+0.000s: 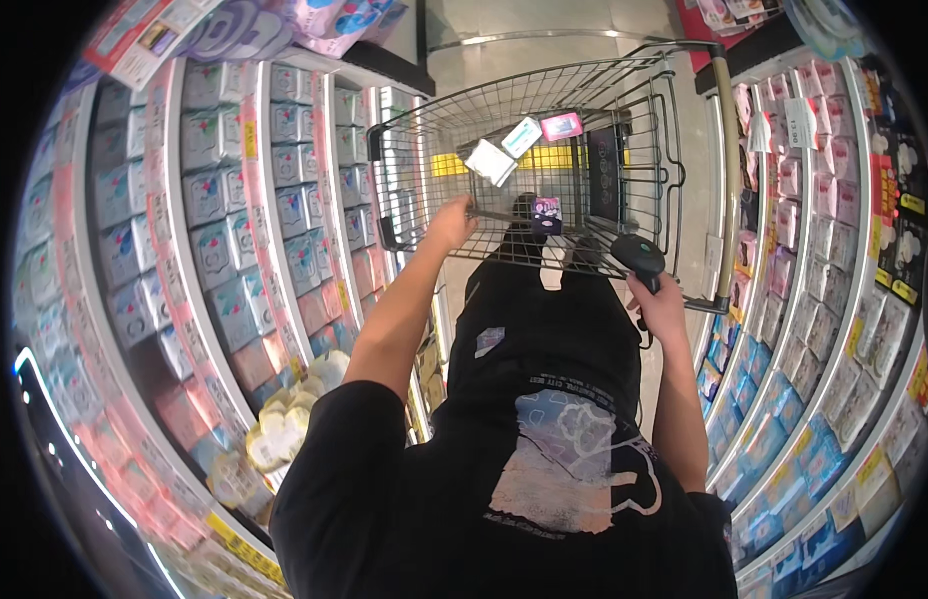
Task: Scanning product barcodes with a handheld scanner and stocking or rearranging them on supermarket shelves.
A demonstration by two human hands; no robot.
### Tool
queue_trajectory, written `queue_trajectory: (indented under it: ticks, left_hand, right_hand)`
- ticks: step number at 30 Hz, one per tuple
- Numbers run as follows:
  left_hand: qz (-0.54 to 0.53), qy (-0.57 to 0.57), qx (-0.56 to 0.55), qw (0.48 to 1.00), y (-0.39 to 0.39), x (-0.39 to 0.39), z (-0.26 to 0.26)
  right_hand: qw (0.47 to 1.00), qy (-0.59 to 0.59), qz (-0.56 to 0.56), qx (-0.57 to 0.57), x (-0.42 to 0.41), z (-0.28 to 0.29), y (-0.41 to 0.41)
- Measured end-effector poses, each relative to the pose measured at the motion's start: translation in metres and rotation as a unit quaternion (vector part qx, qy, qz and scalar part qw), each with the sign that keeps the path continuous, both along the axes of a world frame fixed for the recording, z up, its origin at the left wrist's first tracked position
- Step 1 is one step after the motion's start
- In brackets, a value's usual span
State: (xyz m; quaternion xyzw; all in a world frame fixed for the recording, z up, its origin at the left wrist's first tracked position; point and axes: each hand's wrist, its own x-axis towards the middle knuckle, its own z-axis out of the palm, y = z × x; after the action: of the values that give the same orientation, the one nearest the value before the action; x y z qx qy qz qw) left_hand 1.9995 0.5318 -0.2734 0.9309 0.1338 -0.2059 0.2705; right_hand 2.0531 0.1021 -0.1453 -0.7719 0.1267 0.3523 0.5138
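In front of me a wire shopping cart [670, 161] stands sideways in the aisle. My left hand [456, 221] is at the cart's near side, its fingers curled around a dark bar there. My right hand [661, 303] grips a black handheld barcode scanner [638, 254] near the handle end of the cart. Inside the basket lie a white pack [490, 162], a white and green pack [522, 137] and a pink pack [560, 126], close together toward the far side. A dark purple pack [546, 216] shows near the cart's near side, behind the wires.
Shelves of pastel packs [224, 187] rise close on my left. On my right, another shelf run holds pink packs [834, 116] and blue packs [778, 427]. Price tags [802, 123] stick out from the shelf edges. Grey tiled floor [494, 64] lies beyond the cart.
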Motion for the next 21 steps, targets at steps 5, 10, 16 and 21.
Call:
queue_trajectory:
  ticks: [5,10,16,21]
  left_hand:
    - [-0.02,0.012,0.024,0.999,0.036,0.062,-0.074]
    - [-0.022,0.039,0.041,0.998,0.061,0.108,-0.145]
    - [0.112,0.143,-0.021,0.983,0.085,0.142,-0.206]
    - [0.131,0.194,-0.059,0.97,0.077,0.123,-0.249]
  right_hand:
    - [0.998,0.044,-0.05,-0.005,0.003,-0.004,0.008]
    - [0.992,0.083,-0.092,-0.037,0.007,-0.005,0.014]
    - [0.986,0.087,-0.127,-0.068,0.011,-0.002,0.028]
    - [0.984,0.099,-0.128,-0.073,0.016,-0.001,0.035]
